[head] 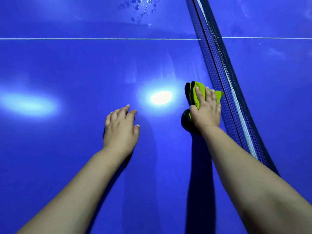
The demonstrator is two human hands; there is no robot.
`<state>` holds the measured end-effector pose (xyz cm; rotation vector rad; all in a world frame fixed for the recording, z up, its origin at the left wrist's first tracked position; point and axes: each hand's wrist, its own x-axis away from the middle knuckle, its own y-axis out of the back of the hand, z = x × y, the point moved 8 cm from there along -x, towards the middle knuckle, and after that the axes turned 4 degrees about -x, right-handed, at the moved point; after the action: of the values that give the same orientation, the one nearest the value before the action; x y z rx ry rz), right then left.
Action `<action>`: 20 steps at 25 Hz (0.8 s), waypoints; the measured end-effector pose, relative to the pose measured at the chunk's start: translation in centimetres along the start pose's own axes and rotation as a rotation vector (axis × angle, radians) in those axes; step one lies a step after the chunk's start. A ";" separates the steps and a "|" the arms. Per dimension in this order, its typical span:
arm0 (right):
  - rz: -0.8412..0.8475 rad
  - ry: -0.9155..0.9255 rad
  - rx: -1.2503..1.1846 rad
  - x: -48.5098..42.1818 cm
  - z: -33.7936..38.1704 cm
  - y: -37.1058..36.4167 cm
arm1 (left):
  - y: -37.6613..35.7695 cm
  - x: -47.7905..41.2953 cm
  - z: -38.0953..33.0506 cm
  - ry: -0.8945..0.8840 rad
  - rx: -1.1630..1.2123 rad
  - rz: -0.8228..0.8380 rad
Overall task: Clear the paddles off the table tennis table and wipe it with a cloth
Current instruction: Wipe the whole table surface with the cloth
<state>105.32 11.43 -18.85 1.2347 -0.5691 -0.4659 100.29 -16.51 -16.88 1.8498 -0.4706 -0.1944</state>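
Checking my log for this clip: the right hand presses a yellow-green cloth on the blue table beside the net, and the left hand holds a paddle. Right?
No. The head view shows the left hand holding nothing, resting open on the blue table tennis table. The right hand does press the yellow-green cloth beside the black mesh net.

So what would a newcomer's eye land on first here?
The yellow-green cloth leaps out against the deep blue table tennis table, pressed under the right hand right beside the net. The left hand rests on the table nearby, with a bright light reflection between the two hands.
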 end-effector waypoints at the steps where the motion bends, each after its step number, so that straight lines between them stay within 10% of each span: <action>1: -0.006 -0.029 0.003 0.8 -0.9 0.2 | 0.0 0.6 0.1 -0.002 0.010 -0.002; 8: -0.003 -0.117 0.093 8.1 2.8 -1.8 | 2.2 7.1 7.5 0.106 0.052 -0.030; 20: 0.159 0.608 0.199 26.0 34.7 -12.8 | 7.4 26.3 28.1 0.482 -0.008 -0.133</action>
<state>103.06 -33.67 -19.43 1.4239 -0.1901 0.1120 112.32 -53.80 -16.47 1.8425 -0.0125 0.1608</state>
